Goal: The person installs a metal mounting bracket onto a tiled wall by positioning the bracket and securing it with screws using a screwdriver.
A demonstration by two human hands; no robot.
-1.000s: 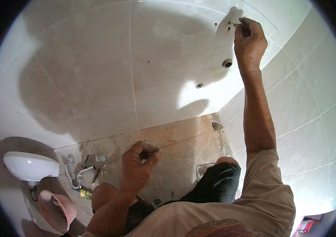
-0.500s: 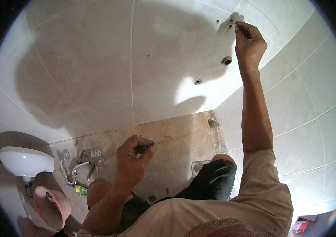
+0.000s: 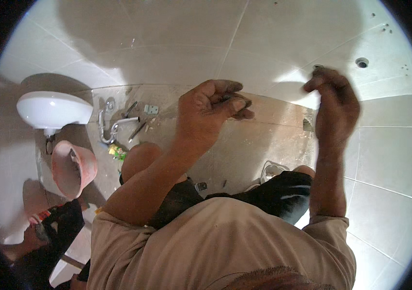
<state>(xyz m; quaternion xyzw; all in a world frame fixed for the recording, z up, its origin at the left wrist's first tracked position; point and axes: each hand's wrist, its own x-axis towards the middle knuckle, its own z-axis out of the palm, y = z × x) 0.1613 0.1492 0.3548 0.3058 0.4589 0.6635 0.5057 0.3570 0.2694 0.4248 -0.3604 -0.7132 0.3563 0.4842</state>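
Left hand [image 3: 201,113]: thumb pressed to fingers, seemingly pinching a small dark piece [image 3: 229,98], probably lest it drop.
Right hand [image 3: 337,107]: blurred, fingers curled; cannot tell whether anything is held.
Chrome pipe [image 3: 125,121]: on the floor [image 3: 252,152] just beside the white basin [image 3: 53,108], perhaps for legroom.
Wall holes [image 3: 387,25]: beyond the right hand.

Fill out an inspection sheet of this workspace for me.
Surface: stained floor; pale tiled wall.
Things: small holes and a larger round hole in the wall.
Clutter: shiny bent pipe, metal plate on the floor.
Left hand: thumb and fingers pinched; whether anything is held is unclear.
Right hand: blurred, fingers curled; grip unclear.
Cables: nothing seen clearly.
Surroundings: white basin, pink bucket at left; another person, lower left.
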